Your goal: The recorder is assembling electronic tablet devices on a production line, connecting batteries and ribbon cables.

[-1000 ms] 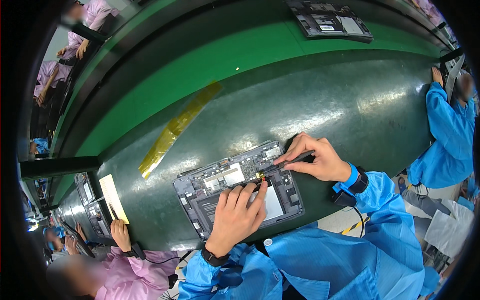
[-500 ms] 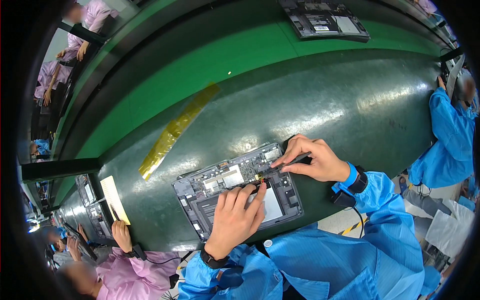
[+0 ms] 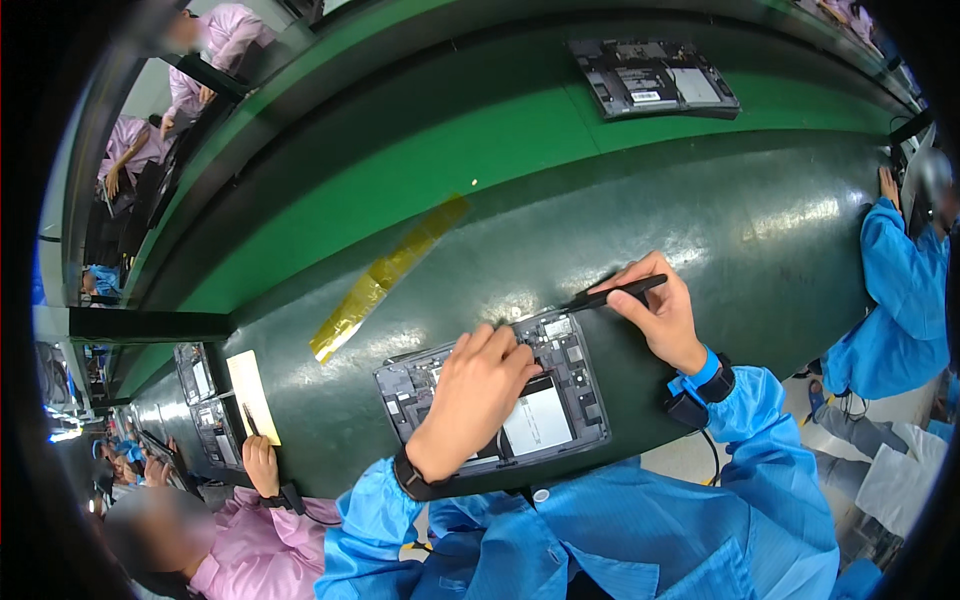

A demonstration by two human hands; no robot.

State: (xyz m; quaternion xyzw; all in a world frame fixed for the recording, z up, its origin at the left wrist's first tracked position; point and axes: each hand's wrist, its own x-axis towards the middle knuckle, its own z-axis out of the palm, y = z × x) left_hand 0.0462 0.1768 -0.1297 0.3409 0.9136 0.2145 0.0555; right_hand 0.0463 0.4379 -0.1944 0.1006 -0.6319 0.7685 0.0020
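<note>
While the dark green surface (image 3: 560,230) spreads on every side but the near one, the open device (image 3: 577,380) lies flat at its close edge, inner parts uppermost, a silver panel (image 3: 537,420) in its near half.

- Second open device (image 3: 655,80): one, grey-black, well beyond the open device and to its right.
- Amber film strip (image 3: 388,275): one, glossy, laid aslant, beyond the open device and to its left.
- Left grip (image 3: 480,375): bare hand over the open device's far middle, fingers bent and close together; whether they pinch anything cannot be told, the hand hiding what lies beneath. Best used, one judges, as a light, even steadying weight, away from bare components.
- Yellow card (image 3: 255,395): one, well left of the open device.
- Right grip (image 3: 660,315): bare hand, just right of the open device's far corner, thumb and fingers clamped on the black tool.
- Black tool (image 3: 652,283): one, slim, narrow end toward the open device's far edge. Careful handling would seem to want a low angle, short strokes and no scraping across the circuitry.
</note>
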